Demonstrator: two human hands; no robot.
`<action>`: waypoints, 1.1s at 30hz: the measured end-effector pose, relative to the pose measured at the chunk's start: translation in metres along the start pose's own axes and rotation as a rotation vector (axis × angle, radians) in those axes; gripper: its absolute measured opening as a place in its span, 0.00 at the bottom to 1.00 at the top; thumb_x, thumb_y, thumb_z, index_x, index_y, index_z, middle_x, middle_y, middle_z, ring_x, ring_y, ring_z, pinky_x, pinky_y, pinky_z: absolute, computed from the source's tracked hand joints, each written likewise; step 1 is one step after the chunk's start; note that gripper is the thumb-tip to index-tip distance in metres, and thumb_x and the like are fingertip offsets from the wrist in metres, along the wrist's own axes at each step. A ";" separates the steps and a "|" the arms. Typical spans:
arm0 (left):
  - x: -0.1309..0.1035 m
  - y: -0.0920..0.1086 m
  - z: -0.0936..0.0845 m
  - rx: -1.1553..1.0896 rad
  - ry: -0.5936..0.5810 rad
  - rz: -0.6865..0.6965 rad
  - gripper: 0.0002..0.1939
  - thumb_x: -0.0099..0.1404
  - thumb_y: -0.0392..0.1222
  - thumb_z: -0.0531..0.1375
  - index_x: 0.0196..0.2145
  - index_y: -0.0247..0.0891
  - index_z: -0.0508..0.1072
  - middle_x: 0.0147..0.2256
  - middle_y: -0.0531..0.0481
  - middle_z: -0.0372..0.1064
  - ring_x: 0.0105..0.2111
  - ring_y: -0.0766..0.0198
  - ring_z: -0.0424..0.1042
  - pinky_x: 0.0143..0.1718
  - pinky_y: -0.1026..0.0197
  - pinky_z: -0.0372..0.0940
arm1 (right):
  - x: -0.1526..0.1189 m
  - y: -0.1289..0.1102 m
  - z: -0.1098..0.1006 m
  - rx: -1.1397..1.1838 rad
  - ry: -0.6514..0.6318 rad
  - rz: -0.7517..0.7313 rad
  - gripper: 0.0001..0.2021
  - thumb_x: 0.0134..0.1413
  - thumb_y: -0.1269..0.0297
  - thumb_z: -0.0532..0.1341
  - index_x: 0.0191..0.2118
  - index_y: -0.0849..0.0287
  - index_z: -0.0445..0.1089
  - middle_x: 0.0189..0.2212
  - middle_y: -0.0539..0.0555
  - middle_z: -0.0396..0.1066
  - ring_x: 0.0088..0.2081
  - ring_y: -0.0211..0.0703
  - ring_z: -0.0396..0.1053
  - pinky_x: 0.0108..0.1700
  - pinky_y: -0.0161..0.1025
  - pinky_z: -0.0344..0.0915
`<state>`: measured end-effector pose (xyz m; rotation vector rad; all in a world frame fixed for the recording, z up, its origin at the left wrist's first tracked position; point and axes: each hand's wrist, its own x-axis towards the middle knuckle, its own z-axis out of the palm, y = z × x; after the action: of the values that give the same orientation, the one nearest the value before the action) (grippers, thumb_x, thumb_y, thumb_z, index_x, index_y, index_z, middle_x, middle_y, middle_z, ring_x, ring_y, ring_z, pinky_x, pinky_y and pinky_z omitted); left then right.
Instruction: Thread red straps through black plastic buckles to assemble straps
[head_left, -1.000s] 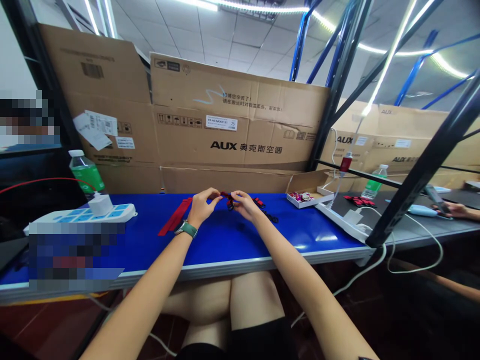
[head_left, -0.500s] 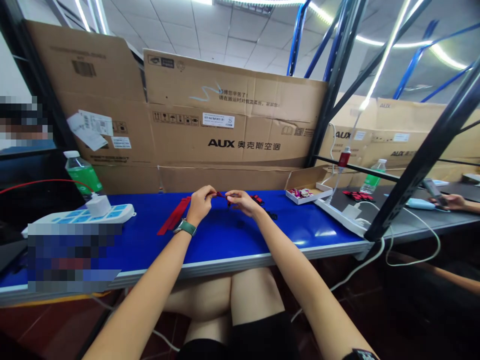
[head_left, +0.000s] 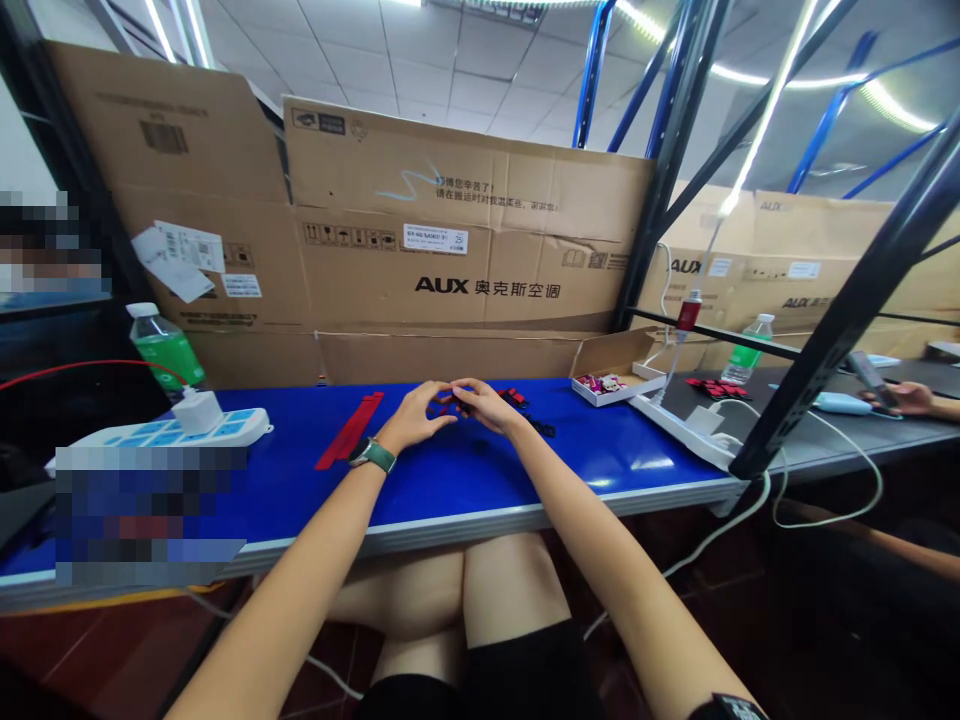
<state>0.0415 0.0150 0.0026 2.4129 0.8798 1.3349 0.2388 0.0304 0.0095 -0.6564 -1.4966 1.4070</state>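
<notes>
My left hand [head_left: 416, 416] and my right hand [head_left: 484, 405] meet over the middle of the blue table [head_left: 450, 480]. Between their fingertips is a small red ribbon piece [head_left: 444, 408], partly hidden, with something dark beside it. The right fingers are closed on it; the left thumb stands apart while the left fingertips touch the piece near the right hand. Flat red ribbon strips [head_left: 351, 430] lie left of my left wrist. Just beyond my right hand are red and black pieces [head_left: 514, 398] and black pieces [head_left: 541, 428].
An open white box [head_left: 607, 388] with small items stands at the back right. Power strips lie left [head_left: 157, 438] and right [head_left: 682, 435]. Cardboard [head_left: 465, 290] walls the back. A green-labelled bottle [head_left: 163, 345] stands at left. At far right a person's hand [head_left: 911, 398] holds a device.
My left hand has shifted right, closer to my right hand, and its thumb has spread from the fingers. Less of the red piece shows between the hands.
</notes>
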 end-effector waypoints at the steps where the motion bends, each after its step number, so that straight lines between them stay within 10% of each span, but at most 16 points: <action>1: 0.000 0.000 0.002 0.011 -0.015 0.009 0.22 0.57 0.43 0.67 0.50 0.41 0.74 0.45 0.42 0.75 0.41 0.54 0.76 0.41 0.56 0.71 | 0.000 0.001 0.001 0.000 -0.016 0.007 0.27 0.42 0.49 0.73 0.44 0.58 0.68 0.31 0.50 0.74 0.29 0.37 0.68 0.27 0.32 0.61; 10: 0.004 -0.002 0.003 -0.028 0.136 -0.157 0.12 0.61 0.40 0.63 0.43 0.38 0.78 0.38 0.45 0.77 0.33 0.58 0.76 0.36 0.59 0.71 | 0.004 0.007 0.003 -0.239 0.026 -0.193 0.23 0.42 0.67 0.70 0.44 0.55 0.62 0.42 0.50 0.68 0.38 0.37 0.71 0.43 0.39 0.69; 17: 0.004 -0.009 0.016 -0.612 0.199 -0.555 0.24 0.56 0.56 0.69 0.40 0.34 0.74 0.36 0.43 0.77 0.34 0.58 0.77 0.39 0.56 0.73 | 0.010 0.016 0.006 -0.518 0.007 -0.359 0.11 0.56 0.66 0.58 0.45 0.56 0.61 0.40 0.51 0.69 0.39 0.39 0.71 0.45 0.40 0.69; 33: 0.004 -0.011 0.010 -1.142 0.182 -0.912 0.06 0.63 0.40 0.67 0.35 0.34 0.77 0.34 0.45 0.77 0.33 0.63 0.76 0.40 0.60 0.73 | 0.003 0.004 0.026 -1.285 0.188 -0.517 0.06 0.67 0.65 0.57 0.41 0.60 0.69 0.39 0.57 0.71 0.41 0.44 0.69 0.45 0.38 0.64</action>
<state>0.0472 0.0264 -0.0058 0.8626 0.7598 1.1496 0.2137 0.0222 0.0091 -0.9875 -2.1092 -0.1456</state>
